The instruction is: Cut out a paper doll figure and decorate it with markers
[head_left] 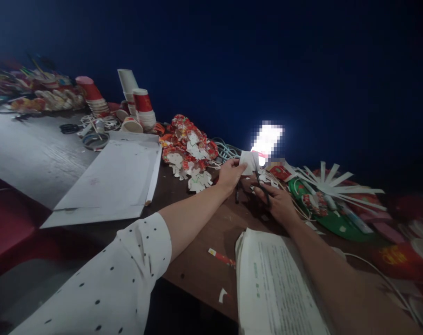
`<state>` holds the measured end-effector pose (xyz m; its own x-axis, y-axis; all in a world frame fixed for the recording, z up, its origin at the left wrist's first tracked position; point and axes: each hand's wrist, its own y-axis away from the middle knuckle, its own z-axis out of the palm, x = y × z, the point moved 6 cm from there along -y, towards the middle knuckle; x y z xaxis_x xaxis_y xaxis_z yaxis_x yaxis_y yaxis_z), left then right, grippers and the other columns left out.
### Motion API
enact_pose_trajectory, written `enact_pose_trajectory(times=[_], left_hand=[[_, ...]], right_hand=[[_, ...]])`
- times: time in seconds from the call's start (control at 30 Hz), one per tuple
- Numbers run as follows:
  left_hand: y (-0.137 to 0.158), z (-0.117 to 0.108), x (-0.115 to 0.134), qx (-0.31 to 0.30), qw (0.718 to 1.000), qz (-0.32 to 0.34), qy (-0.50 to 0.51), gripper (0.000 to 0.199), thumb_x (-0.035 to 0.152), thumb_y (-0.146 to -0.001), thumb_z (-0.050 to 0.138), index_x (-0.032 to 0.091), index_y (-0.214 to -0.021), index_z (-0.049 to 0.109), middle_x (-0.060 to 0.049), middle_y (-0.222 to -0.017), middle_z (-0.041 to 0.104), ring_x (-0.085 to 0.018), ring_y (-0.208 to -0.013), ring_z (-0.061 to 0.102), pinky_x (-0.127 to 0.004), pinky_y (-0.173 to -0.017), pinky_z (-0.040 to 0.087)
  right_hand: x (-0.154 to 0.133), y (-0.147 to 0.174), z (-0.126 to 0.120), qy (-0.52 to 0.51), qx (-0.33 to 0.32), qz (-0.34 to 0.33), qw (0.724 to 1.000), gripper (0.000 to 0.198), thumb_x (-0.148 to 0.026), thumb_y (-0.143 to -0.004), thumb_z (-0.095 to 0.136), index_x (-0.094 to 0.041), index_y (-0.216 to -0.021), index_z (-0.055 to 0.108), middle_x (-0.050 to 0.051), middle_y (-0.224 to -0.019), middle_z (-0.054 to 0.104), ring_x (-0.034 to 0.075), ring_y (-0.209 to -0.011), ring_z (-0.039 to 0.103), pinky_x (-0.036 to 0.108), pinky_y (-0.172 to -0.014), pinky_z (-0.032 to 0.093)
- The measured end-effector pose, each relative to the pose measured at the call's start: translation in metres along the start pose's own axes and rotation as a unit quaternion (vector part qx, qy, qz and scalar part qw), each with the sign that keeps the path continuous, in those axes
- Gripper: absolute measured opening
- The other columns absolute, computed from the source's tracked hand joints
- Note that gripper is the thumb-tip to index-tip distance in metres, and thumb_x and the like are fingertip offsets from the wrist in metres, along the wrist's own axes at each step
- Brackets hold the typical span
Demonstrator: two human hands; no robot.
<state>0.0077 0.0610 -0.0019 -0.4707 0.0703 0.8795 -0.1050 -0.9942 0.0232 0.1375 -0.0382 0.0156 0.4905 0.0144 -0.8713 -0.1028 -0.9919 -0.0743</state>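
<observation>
My left hand [230, 174] pinches a small white piece of paper [248, 162] above the brown table [197, 260]. My right hand [279, 202] grips a pair of dark scissors [260, 179], whose blades point up at that paper piece. Both hands meet near the table's far middle. A heap of red and white cut-out paper shapes [188, 149] lies just left of my left hand.
Large white sheets [113, 179] lie at left. Stacks of red paper cups [143, 109] stand behind them, with another pair of scissors [70, 128]. A printed paper stack [274, 288] sits near me. A green plate [333, 216] with white strips lies at right.
</observation>
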Motion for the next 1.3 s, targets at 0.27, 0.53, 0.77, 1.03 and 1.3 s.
enact_pose_trajectory(times=[0.27, 0.53, 0.77, 1.03, 1.3], left_hand=[[-0.0025, -0.0022, -0.0019, 0.002, 1.000, 0.011, -0.025, 0.016, 0.024, -0.070, 0.069, 0.013, -0.080, 0.063, 0.000, -0.072, 0.063, -0.012, -0.066, 0.058, -0.030, -0.074, 0.052], [0.0038, 0.0070, 0.0002, -0.047, 0.998, 0.007, -0.046, 0.014, 0.021, -0.070, 0.068, 0.014, -0.081, 0.064, -0.004, -0.078, 0.066, -0.013, -0.064, 0.058, -0.030, -0.067, 0.052], [0.0005, 0.0063, -0.0018, -0.062, 0.993, 0.027, -0.093, 0.015, 0.022, -0.070, 0.067, 0.013, -0.083, 0.066, -0.005, -0.079, 0.069, -0.014, -0.068, 0.060, -0.029, -0.073, 0.051], [0.0016, 0.0064, -0.0026, -0.064, 0.995, 0.014, -0.081, 0.015, 0.022, -0.068, 0.068, 0.014, -0.081, 0.067, -0.004, -0.076, 0.068, -0.016, -0.069, 0.059, -0.031, -0.077, 0.048], [-0.0029, 0.0032, -0.0073, -0.063, 0.993, 0.018, -0.095, 0.015, 0.024, -0.069, 0.069, 0.015, -0.081, 0.067, -0.003, -0.074, 0.067, -0.015, -0.067, 0.059, -0.030, -0.074, 0.050]], right_hand=[[-0.0018, 0.0003, -0.0005, 0.003, 0.011, 0.011, 1.000, 0.055, -0.061, -0.072, 0.065, -0.014, -0.097, 0.075, 0.000, -0.057, 0.057, 0.012, -0.053, 0.046, 0.025, -0.050, 0.036], [0.0005, -0.0002, -0.0004, 0.005, 0.016, 0.008, 1.000, 0.058, -0.061, -0.071, 0.067, -0.015, -0.106, 0.074, 0.000, -0.059, 0.060, 0.013, -0.054, 0.048, 0.024, -0.049, 0.039], [0.0015, 0.0008, 0.0005, -0.014, 0.005, 0.024, 1.000, 0.061, -0.061, -0.070, 0.068, -0.015, -0.110, 0.073, 0.002, -0.064, 0.064, 0.013, -0.055, 0.051, 0.024, -0.050, 0.041], [-0.0019, 0.0006, -0.0021, 0.010, 0.012, 0.018, 1.000, 0.062, -0.064, -0.068, 0.067, -0.016, -0.106, 0.074, 0.003, -0.066, 0.065, 0.016, -0.060, 0.054, 0.026, -0.054, 0.043], [-0.0007, 0.0016, -0.0023, 0.006, 0.007, 0.029, 1.000, 0.063, -0.064, -0.068, 0.067, -0.014, -0.106, 0.074, -0.001, -0.056, 0.056, 0.012, -0.053, 0.046, 0.025, -0.048, 0.037]])
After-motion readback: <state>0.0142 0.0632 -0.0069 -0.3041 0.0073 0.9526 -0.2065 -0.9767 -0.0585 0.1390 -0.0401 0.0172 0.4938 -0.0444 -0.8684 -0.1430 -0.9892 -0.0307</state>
